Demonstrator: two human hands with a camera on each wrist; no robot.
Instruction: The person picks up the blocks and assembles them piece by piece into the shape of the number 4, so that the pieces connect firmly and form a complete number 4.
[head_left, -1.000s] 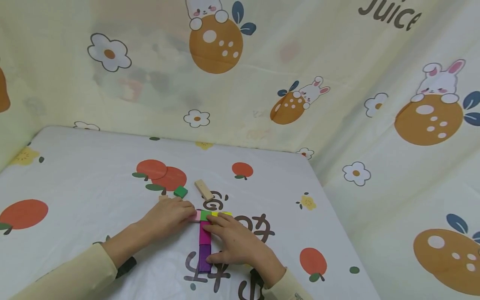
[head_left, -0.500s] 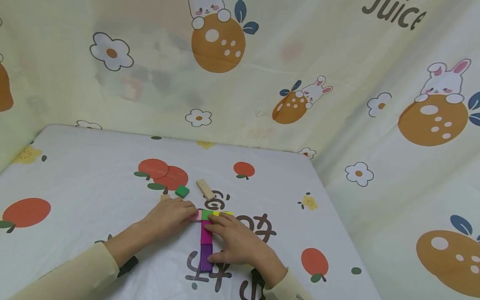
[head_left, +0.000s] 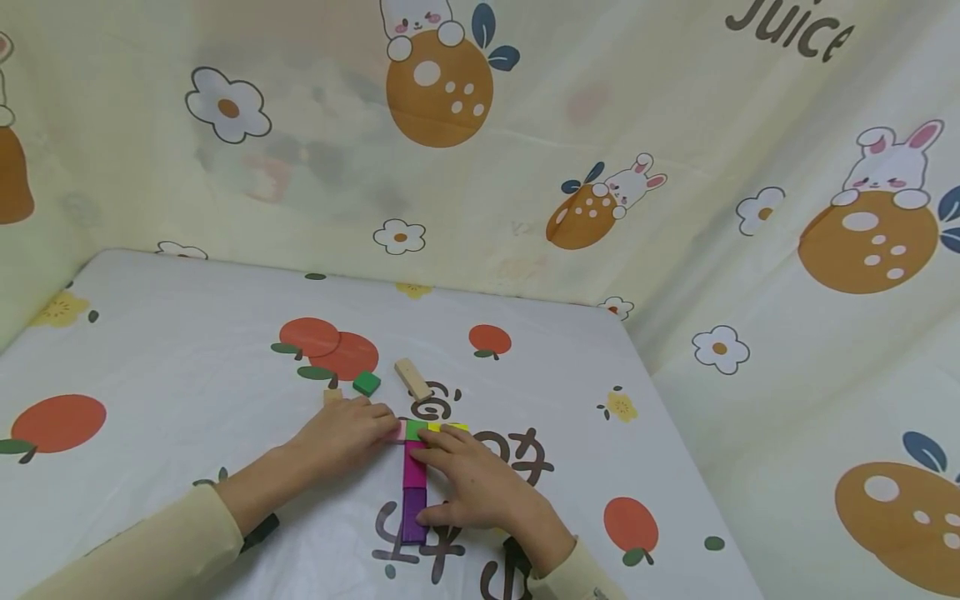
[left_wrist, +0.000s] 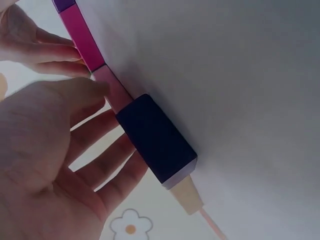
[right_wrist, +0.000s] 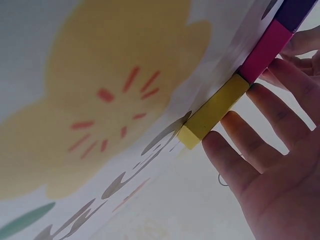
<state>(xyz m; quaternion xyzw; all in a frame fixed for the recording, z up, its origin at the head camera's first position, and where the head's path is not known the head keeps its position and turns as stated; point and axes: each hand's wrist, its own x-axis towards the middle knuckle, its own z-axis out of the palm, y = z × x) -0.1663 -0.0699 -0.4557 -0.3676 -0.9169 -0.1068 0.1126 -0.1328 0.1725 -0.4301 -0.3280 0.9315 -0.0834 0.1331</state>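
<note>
Several small blocks form a T in the head view. Across its top run a pink block [head_left: 400, 431], a light green block [head_left: 416, 430] and a yellow block [head_left: 457, 427]. A magenta block [head_left: 414, 465] and a purple block [head_left: 413, 525] make the stem. My left hand [head_left: 341, 433] pinches the pink block, its thumb along the near side in the left wrist view. My right hand [head_left: 472, 483] lays its spread, nearly straight fingers along the yellow block and the T's inner corner, thumb touching the purple block.
Beyond the hands lie a dark green block [head_left: 367, 383] and a plain wooden block [head_left: 412, 379]. Another wooden piece [head_left: 332, 396] shows past the left knuckles. A dark blue block [left_wrist: 156, 140] appears near the left fingers. A patterned cloth [head_left: 555, 358] covers the table.
</note>
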